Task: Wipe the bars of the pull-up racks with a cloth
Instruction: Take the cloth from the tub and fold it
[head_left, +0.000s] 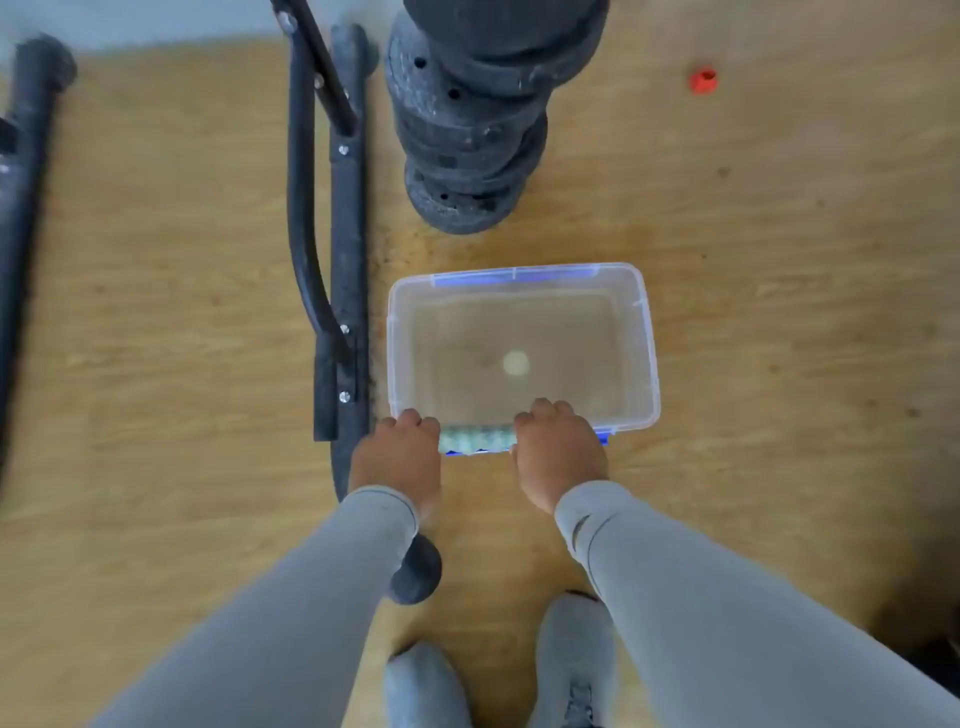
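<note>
Both hands grip a twisted pale green cloth (475, 439) over the near rim of a clear plastic tub (644, 332) on the wooden floor (779, 260): the left hand (397, 457) clenches one end, the right hand (558, 457) the other. The black pull-up rack's base bars (345, 249) lie just left of the tub, and a stack of weight plates (467, 130) stands beyond.
</note>
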